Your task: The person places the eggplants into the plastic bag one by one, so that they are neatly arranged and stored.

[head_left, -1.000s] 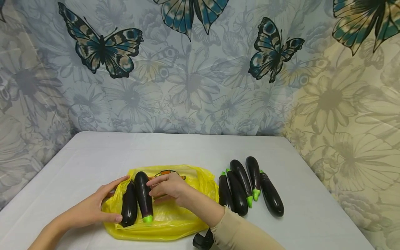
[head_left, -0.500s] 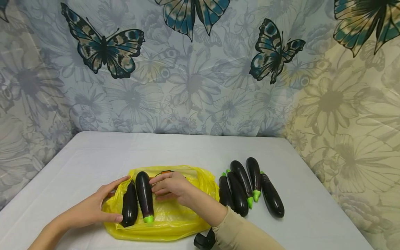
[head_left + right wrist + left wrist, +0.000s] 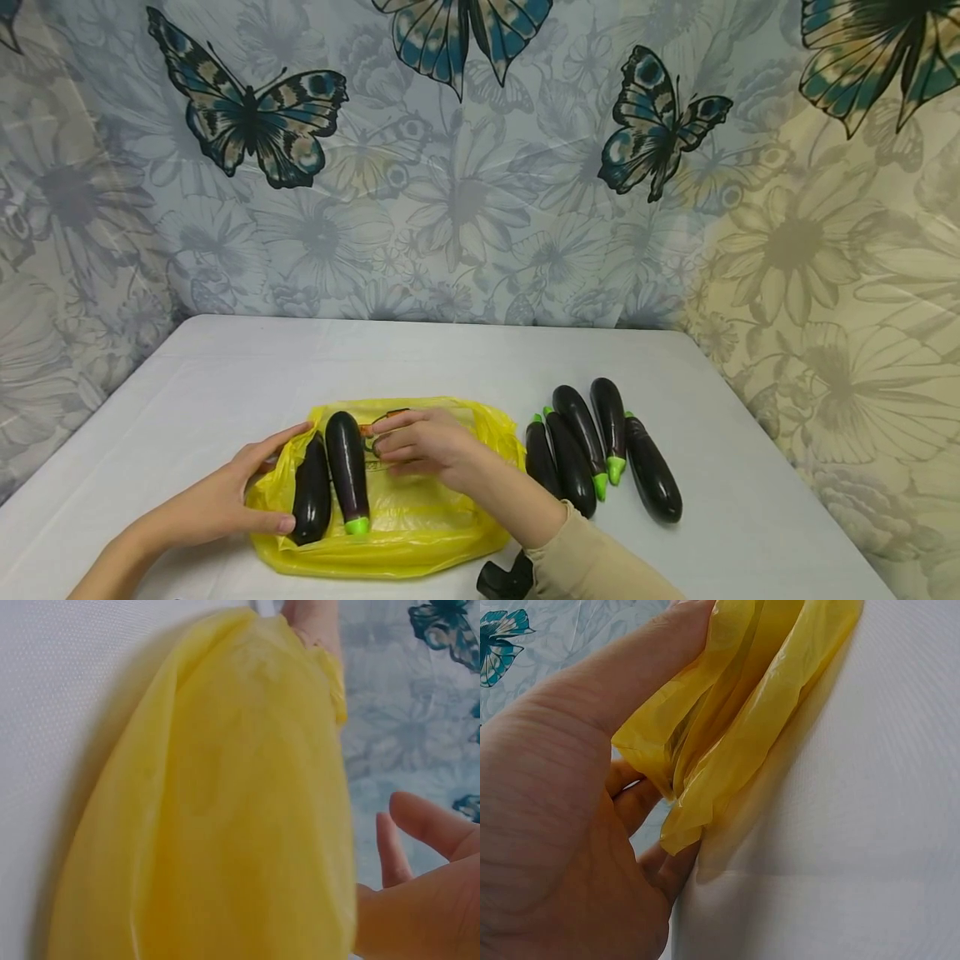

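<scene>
A yellow plastic bag [image 3: 420,517] lies spread on the table with its mouth rolled back. Two dark eggplants lie on it side by side: the left eggplant [image 3: 311,492] and the right eggplant [image 3: 347,467], whose green cap points toward me. My left hand [image 3: 202,504] grips the bag's left edge, its thumb beside the left eggplant's near end. In the left wrist view the bag's yellow folds [image 3: 727,720] sit between thumb and fingers. My right hand [image 3: 431,446] hovers over the bag's middle, fingers loosely extended, holding nothing, a short gap from the right eggplant.
Several more eggplants [image 3: 573,458] with green caps lie in a loose fan right of the bag, partly behind my right forearm. A black object [image 3: 502,579] shows beneath the sleeve [image 3: 585,550]. The white table [image 3: 450,354] ends at a butterfly-patterned backdrop [image 3: 465,208].
My right hand has drawn away to the right from the right eggplant, uncovering more of the bag's print. The left hand and both eggplants on the bag stay put.
</scene>
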Demonstrator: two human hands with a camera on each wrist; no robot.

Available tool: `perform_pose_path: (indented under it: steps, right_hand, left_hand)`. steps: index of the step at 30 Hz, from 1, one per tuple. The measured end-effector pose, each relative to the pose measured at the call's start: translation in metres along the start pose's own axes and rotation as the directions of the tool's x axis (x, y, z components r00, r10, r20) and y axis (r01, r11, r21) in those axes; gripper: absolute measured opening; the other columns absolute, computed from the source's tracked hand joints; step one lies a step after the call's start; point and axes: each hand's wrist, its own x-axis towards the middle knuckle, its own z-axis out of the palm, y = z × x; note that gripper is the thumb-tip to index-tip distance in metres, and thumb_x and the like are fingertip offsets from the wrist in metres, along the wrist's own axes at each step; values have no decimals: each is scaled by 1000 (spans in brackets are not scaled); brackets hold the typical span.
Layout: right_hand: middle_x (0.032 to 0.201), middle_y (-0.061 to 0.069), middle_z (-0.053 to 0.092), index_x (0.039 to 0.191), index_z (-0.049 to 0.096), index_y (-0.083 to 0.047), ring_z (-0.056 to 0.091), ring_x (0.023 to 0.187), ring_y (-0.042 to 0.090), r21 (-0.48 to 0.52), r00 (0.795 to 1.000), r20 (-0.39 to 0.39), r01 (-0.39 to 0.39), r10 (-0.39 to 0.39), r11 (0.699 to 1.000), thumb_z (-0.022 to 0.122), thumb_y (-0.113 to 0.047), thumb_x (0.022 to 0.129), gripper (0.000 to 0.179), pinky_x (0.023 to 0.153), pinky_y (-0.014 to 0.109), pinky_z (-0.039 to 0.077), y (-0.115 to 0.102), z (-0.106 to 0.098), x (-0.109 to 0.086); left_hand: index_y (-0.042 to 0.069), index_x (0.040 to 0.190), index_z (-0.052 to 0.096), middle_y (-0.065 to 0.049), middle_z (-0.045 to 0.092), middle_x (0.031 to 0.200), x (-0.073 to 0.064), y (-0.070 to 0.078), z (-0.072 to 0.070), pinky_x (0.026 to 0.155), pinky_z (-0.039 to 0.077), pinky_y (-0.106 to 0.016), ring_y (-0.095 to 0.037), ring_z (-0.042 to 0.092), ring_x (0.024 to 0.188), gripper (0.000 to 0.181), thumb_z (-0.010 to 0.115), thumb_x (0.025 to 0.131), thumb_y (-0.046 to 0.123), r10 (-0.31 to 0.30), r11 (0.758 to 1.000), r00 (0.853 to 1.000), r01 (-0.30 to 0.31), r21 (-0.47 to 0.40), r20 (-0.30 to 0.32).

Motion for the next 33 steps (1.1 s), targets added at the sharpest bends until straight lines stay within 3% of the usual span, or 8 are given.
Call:
perform_pose_path:
  steps: [9, 16, 26, 33]
  right_hand:
    - [116, 18, 66, 112, 72, 1, 66, 98, 35, 71, 999, -15, 33, -32, 997, 71, 1, 83, 29, 80, 40, 54, -11, -21, -11]
    - [116, 17, 65, 110, 72, -1, 64, 105, 38, 66, 999, -24, 35, -33, 997, 71, 0, 85, 26, 83, 39, 54, -13, -30, -15]
    - [120, 22, 62, 119, 67, 4, 64, 103, 34, 82, 998, -34, 55, -53, 995, 70, 1, 86, 33, 89, 44, 51, -15, -50, -25]
    - [125, 20, 59, 120, 65, 4, 58, 111, 38, -3, 993, -46, 112, -112, 994, 72, -4, 87, 34, 90, 44, 50, -26, -82, -49]
  left_hand:
    - [35, 157, 20, -21, 25, 152, 0, -1, -1, 90, 38, -66, -45, 41, 124, 99, 82, 79, 34, -6, 1000, 1000, 6, 17, -3]
    - [35, 157, 20, -21, 25, 152, 0, -2, -1, 90, 38, -65, -44, 41, 124, 99, 82, 79, 34, -14, 1000, 1000, 14, 16, -5]
    - [33, 157, 20, -18, 24, 154, 0, -1, 0, 91, 37, -65, -44, 39, 126, 98, 81, 81, 33, 6, 1000, 1000, -6, 7, 2]
    - [35, 157, 20, -20, 23, 153, -1, 0, -2, 91, 36, -66, -45, 38, 126, 98, 82, 80, 35, -14, 1000, 1000, 14, 3, 4]
